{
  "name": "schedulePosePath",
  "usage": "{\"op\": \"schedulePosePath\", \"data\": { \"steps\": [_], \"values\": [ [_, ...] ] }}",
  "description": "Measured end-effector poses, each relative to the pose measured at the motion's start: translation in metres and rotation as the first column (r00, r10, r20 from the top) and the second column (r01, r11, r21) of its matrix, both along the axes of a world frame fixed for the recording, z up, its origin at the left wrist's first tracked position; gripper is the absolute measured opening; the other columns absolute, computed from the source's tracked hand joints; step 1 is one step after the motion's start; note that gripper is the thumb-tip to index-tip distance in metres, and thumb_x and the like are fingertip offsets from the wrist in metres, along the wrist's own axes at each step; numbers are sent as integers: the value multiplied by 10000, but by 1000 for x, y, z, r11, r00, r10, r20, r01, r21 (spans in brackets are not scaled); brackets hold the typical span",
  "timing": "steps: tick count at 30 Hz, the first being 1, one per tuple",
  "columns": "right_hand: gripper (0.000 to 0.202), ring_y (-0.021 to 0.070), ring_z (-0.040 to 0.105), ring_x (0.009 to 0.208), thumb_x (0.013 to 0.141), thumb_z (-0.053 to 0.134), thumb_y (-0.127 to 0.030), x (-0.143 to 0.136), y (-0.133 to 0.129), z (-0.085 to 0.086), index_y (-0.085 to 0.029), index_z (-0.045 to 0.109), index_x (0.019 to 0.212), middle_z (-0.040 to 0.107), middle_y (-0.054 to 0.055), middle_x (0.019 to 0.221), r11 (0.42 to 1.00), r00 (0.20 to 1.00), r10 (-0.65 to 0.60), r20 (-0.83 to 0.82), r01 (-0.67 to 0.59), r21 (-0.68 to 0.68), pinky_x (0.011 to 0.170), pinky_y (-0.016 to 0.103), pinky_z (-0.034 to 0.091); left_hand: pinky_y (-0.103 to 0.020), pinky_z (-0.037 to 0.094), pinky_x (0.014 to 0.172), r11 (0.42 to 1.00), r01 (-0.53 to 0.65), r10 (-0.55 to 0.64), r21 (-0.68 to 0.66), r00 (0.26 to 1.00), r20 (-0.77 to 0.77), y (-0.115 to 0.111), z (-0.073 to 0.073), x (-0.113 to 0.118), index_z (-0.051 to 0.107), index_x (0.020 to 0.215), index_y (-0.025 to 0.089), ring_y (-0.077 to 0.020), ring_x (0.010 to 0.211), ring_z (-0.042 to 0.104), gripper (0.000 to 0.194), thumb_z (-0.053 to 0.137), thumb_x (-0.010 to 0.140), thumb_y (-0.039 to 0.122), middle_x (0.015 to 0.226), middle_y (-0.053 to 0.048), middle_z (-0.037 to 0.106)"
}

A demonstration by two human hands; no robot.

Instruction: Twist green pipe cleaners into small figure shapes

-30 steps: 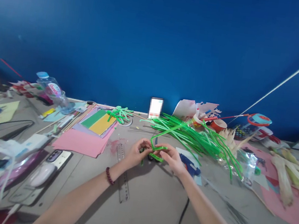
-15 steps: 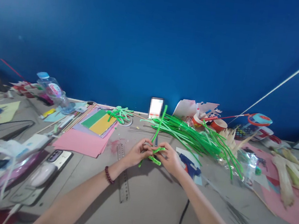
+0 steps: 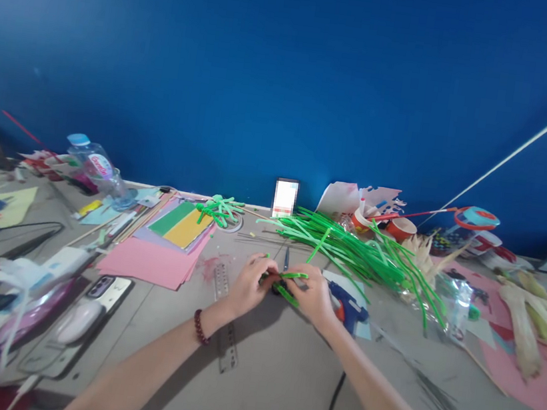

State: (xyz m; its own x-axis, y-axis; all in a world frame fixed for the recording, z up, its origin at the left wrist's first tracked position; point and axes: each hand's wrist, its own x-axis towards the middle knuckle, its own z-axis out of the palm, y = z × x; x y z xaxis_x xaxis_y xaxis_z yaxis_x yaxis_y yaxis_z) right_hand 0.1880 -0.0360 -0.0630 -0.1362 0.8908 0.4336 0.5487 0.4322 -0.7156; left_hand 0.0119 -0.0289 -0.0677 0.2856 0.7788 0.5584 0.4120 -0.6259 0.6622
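Both my hands meet over the middle of the table, fingers closed around bright green pipe cleaners (image 3: 297, 276). My left hand (image 3: 249, 286) pinches them from the left, and a short green end pokes out above its fingers. From the other side my right hand (image 3: 312, 296) grips them, with one stem rising up to the right behind it. The exact join between the fingertips is hidden. Just beyond the hands lie scissors (image 3: 286, 258), partly covered. A clear ruler (image 3: 229, 350) runs under my left wrist.
A large bundle of green pipe cleaners (image 3: 368, 254) lies behind to the right. Beside my right hand is a blue glue gun (image 3: 351, 307). Pink paper sheets (image 3: 152, 263), a phone (image 3: 111, 291), a white mouse (image 3: 80, 321) and a water bottle (image 3: 100, 165) are on the left.
The long upright green stem over my left hand has swung down and away; a stem now stands tilted behind my right hand. Both hands stay close together, turning the pipe cleaners.
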Motion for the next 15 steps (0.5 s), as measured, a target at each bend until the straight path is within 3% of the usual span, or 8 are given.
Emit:
{"op": "schedulePosePath", "data": {
  "steps": [3, 9, 15],
  "values": [
    [104, 229, 620, 786, 747, 604, -222, -3, -2, 3, -216, 706, 764, 703, 50, 774, 999, 998, -40, 55, 40, -5, 766, 371, 461, -400, 361, 956, 975, -50, 80, 214, 987, -136, -3, -2, 1, 513, 851, 208, -116, 652, 570, 82, 452, 886, 165, 729, 29, 633],
    [132, 221, 638, 748, 732, 573, -201, -7, -6, 5, -203, 705, 731, 712, 52, 746, 995, 997, -73, 8, 74, -65, 698, 321, 478, -354, 363, 913, 944, -48, 131, 326, 963, -237, -6, -2, 2, 547, 915, 206, -109, 671, 605, 151, 431, 888, 113, 760, 24, 685],
    [160, 208, 623, 779, 828, 515, -191, -4, -5, 4, -200, 674, 822, 711, 65, 865, 985, 991, 11, 136, -34, 168, 746, 342, 427, -353, 366, 872, 946, -17, 108, 324, 959, -263, -4, 0, 1, 577, 1090, 208, -142, 842, 648, 239, 458, 895, 137, 970, -30, 719]
  ]
}}
